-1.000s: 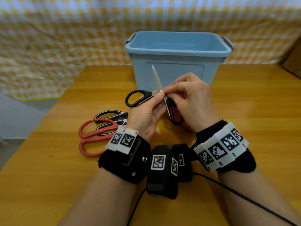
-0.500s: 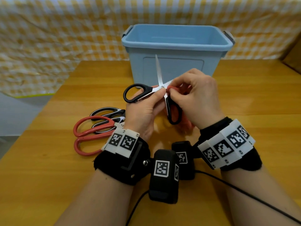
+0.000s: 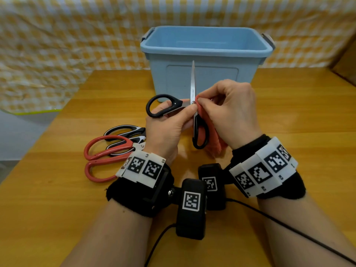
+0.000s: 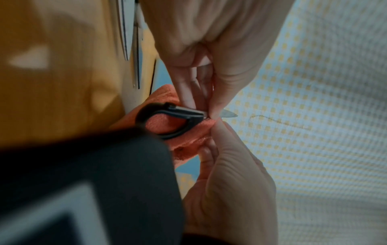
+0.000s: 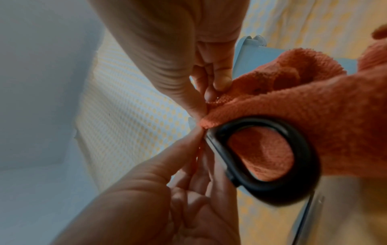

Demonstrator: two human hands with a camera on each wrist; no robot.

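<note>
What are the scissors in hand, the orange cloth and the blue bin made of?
Scissors: blades look like bare steel, bright and reflective; handles matte black, probably plastic. Cloth: soft looped pile, likely microfibre or terry. Bin: smooth moulded plastic, by its even colour and rounded rim.

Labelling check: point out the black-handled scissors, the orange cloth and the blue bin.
black-handled scissors (image 3: pixel 173 103), head view, black handle near the pivot
orange cloth (image 5: pixel 314 99), right wrist view, fold above the handle loop
blue bin (image 3: pixel 202 51), head view, front rim
</note>
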